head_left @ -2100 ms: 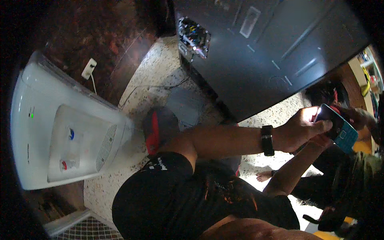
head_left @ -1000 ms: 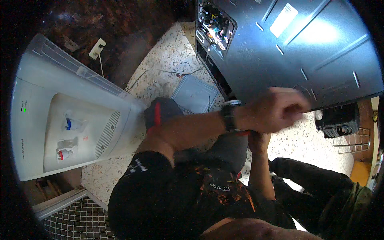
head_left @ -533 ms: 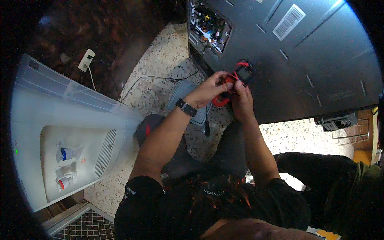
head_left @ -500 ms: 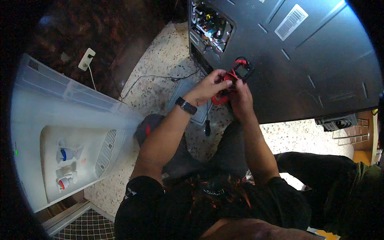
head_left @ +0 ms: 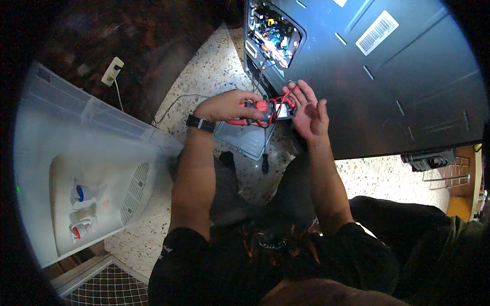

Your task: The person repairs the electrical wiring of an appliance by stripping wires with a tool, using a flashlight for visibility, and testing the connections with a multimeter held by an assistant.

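Observation:
My left hand [head_left: 227, 106], with a dark watch on its wrist, grips a red and black clamp meter [head_left: 262, 106] held sideways over the floor. Its pale screen points toward my right hand, and red test leads [head_left: 278, 108] loop around its body. My right hand [head_left: 311, 115] is open beside the meter's screen end, palm up and fingers spread; a red lead runs close to its fingertips, and I cannot tell whether they touch. Just beyond both hands stands the dark back panel [head_left: 352, 102] of a large appliance. Lit wiring and a circuit board [head_left: 273, 38] show in its opening.
Below the meter, a grey flat cover [head_left: 242, 140] lies on the speckled floor beside a dark-handled screwdriver [head_left: 265, 163]. A white water dispenser [head_left: 102, 153] stands left. A white power strip [head_left: 112, 71] and thin cable lie at upper left, a metal grate [head_left: 109, 288] at lower left.
The meter has turned sideways and shifted left, now in my left hand alone. My right hand has let go of it and opened, palm up.

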The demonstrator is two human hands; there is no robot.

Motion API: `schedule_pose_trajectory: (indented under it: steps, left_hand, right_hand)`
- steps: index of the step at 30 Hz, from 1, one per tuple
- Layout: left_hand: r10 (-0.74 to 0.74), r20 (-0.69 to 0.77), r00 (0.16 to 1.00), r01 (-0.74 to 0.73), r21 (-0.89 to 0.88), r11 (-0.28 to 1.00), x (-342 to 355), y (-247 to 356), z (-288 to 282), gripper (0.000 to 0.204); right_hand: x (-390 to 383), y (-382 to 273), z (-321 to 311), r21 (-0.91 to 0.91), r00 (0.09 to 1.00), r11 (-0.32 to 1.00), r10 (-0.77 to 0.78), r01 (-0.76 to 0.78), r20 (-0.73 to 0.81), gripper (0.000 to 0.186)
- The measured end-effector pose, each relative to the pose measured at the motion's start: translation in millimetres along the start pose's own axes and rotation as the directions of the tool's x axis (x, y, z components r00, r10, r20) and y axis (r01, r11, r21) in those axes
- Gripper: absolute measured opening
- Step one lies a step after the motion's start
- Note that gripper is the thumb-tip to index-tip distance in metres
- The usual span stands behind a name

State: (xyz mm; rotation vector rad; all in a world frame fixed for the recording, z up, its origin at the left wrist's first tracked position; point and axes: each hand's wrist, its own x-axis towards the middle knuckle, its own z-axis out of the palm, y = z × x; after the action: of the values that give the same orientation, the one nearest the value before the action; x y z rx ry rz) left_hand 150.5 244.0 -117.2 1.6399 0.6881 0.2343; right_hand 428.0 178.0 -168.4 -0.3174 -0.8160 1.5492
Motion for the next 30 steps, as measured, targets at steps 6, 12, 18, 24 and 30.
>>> schedule_pose_trajectory:
  steps: [6,12,18,24,30]
  left_hand:
    - [0.144,-0.156,0.977,-0.184,-0.282,0.942,-36.0,-6.9,-17.2,0.075]
    - [0.012,0.191,0.982,0.034,-0.233,0.972,-49.5,24.9,0.4,0.079]
    - [-0.09,-0.093,0.992,0.09,-0.009,0.996,-45.7,9.0,-24.3,0.053]
    - [0.229,-0.265,0.937,-0.327,-0.425,0.844,-32.3,-26.5,-40.9,0.063]
    - [0.287,-0.127,0.949,-0.312,-0.473,0.824,-0.1,-39.5,-74.1,0.069]
  right_hand:
    - [-30.9,-32.8,24.8,-0.19,0.975,0.97,-0.176,0.148,-0.136,0.018]
    - [-79.5,-112.0,42.2,-0.516,0.887,0.771,-0.46,0.374,-0.043,0.016]
    - [-110.9,-180.1,74.4,-0.336,0.848,0.781,-0.51,0.526,0.14,0.037]
    - [-126.6,-192.1,82.6,-0.582,0.801,0.651,-0.598,0.487,0.003,0.054]
    - [-162.5,-192.3,72.1,-0.87,0.697,0.401,-0.711,0.289,-0.096,0.056]
